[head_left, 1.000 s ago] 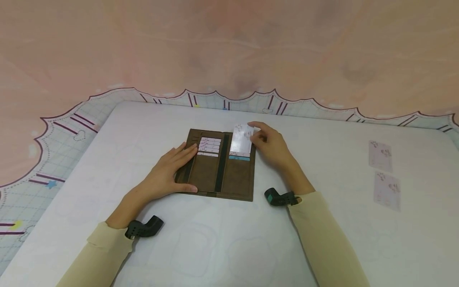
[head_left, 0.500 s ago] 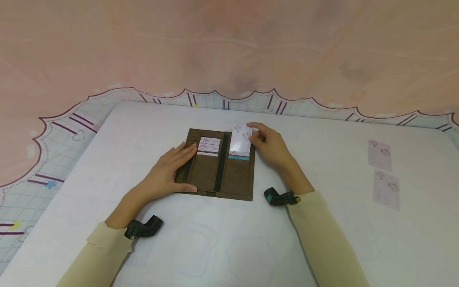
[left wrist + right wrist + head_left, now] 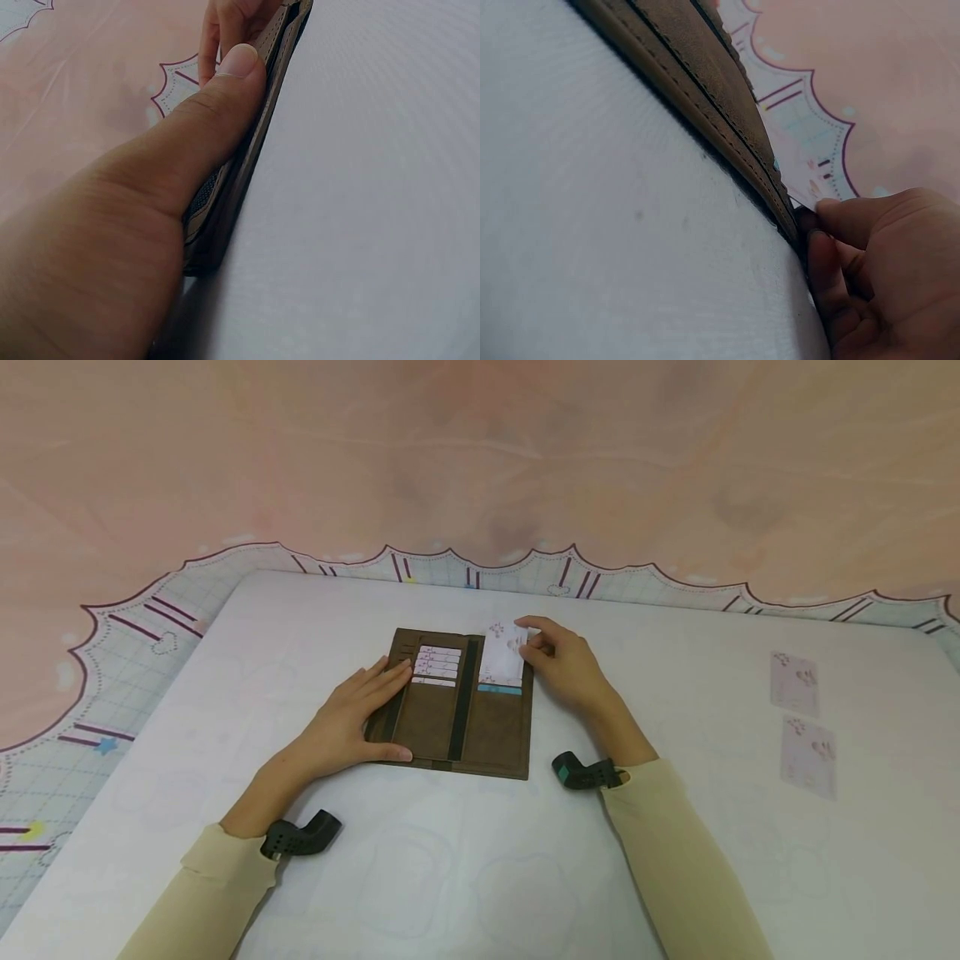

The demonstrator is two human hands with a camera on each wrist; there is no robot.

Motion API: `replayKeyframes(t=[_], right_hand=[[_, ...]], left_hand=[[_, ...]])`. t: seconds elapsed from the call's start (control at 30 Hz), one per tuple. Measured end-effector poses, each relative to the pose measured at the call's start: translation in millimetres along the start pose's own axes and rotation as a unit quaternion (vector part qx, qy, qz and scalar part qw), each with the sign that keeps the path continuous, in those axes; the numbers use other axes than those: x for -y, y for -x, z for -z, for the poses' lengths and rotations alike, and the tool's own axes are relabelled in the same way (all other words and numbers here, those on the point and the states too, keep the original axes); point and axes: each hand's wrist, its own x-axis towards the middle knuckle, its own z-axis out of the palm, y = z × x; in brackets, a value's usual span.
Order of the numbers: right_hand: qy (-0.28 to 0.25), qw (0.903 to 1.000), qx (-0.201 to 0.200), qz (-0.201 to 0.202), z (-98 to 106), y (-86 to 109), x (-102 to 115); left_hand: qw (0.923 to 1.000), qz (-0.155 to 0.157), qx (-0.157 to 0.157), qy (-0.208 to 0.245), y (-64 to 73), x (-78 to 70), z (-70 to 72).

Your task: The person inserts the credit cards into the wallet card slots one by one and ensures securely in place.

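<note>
A brown wallet (image 3: 498,731) lies unfolded on the white table, its dark spine band running down the middle. My left hand (image 3: 341,727) rests on its left panel, fingers stretched out. The thumb presses near the wallet's lower edge, as the left wrist view also shows. With thumb and fingertips, my right hand (image 3: 568,664) pinches the right edge of a white card (image 3: 501,652) printed with pink flowers. That card stands partly out of the right panel's top slot, above a blue strip (image 3: 500,690). Several similar cards (image 3: 437,662) sit in the left panel's slots.
Two more flowered cards, a far one (image 3: 795,683) and a nearer one (image 3: 808,757), lie flat on the table at the right. A patterned cloth border (image 3: 517,575) runs along the table's back, with a pinkish surface beyond it.
The flowered card in my right hand has shifted very slightly downward and its bright glare has faded. My left hand and the wallet stay practically where they were.
</note>
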Motion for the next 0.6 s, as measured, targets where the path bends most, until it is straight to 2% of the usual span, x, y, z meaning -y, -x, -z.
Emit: replayKeyframes(t=[0.27,0.6], right_hand=[[0.002,0.9998,0.006,0.017,0.9,0.3,0.5],[0.008,0.9999,0.012,0.007,0.0,0.5,3.5]], left_hand=[[1.0,0.006,0.005,0.004,0.1,-1.1,1.1],[0.9999,0.01,0.008,-0.003,-0.1,-2.0,3.1]])
